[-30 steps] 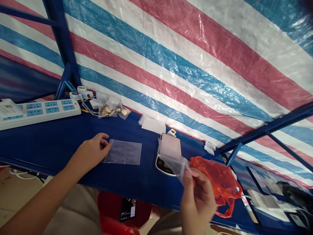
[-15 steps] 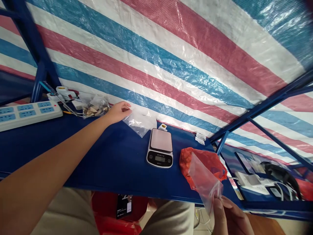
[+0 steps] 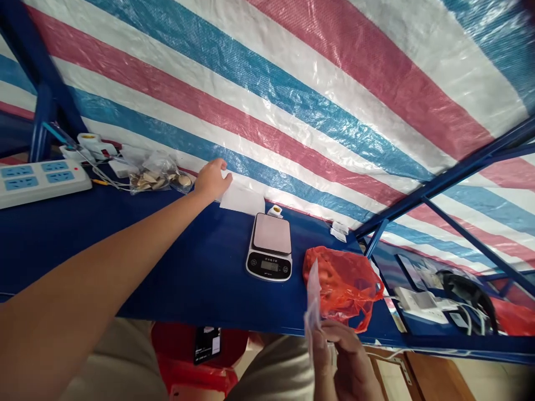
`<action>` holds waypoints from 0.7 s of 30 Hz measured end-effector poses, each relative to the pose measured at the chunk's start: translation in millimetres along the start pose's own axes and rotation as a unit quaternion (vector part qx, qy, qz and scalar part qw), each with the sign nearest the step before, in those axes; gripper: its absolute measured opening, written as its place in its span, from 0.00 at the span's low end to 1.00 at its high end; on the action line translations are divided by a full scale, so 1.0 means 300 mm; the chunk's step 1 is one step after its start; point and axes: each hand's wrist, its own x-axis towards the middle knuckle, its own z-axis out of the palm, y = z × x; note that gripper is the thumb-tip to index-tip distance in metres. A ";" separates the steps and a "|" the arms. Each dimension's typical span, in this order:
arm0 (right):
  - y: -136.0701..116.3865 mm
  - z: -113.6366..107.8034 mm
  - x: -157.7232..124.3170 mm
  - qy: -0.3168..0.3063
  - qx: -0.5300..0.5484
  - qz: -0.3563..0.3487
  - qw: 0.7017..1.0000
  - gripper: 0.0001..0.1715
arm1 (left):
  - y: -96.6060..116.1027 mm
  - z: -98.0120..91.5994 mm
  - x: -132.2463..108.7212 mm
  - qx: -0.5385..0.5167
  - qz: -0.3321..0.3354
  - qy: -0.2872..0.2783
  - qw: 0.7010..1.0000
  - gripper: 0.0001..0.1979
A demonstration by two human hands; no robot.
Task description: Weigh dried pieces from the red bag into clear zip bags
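Observation:
My left hand (image 3: 214,179) is stretched out to the back of the table, fingers loosely curled with a gap between thumb and forefinger. It is beside a white paper sheet (image 3: 242,200), and I see nothing in its grasp. My right hand (image 3: 345,356), low at the front, pinches a small clear plastic bag (image 3: 312,298) that stands edge-on. Behind that bag sits an open red plastic bag (image 3: 340,278) with reddish contents I cannot make out. Between my hands stands a kitchen scale (image 3: 272,234) with a bare platform; its display is too blurred to read.
Left of my left hand lie clear bags of pale brown pieces (image 3: 148,181), and a power strip (image 3: 42,181). A tape roll (image 3: 275,211) stands behind the scale, small white packets (image 3: 339,231) at the back right. A phone (image 3: 208,345) rests on a red stool below the blue table edge.
My right hand has moved left with the clear bag, now turned edge-on. My left hand has shifted slightly right and up; the clear bag that lay beside it no longer shows on the paper.

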 end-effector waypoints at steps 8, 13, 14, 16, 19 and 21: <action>-0.096 0.383 0.007 -0.177 -0.050 -0.203 0.962 0.09 | 0.030 -0.369 -0.400 -0.100 0.005 -0.142 0.985 0.19; -0.167 0.686 -0.050 -0.365 -0.095 -0.098 0.921 0.08 | -0.119 -0.424 -0.657 -0.059 -0.068 -0.110 0.990 0.24; -0.178 0.704 -0.055 -0.390 -0.062 -0.073 0.916 0.10 | -0.144 -0.422 -0.680 -0.043 -0.064 -0.114 0.990 0.24; -0.186 0.699 -0.049 -0.407 0.019 -0.015 0.913 0.15 | -0.176 -0.415 -0.704 -0.010 -0.043 -0.110 0.993 0.24; -0.162 0.643 -0.007 -0.380 0.096 0.074 0.917 0.20 | -0.189 -0.388 -0.715 0.039 0.030 -0.094 0.994 0.26; -0.141 0.619 0.026 -0.353 0.106 0.093 0.925 0.22 | -0.196 -0.354 -0.725 0.076 0.081 -0.113 0.987 0.27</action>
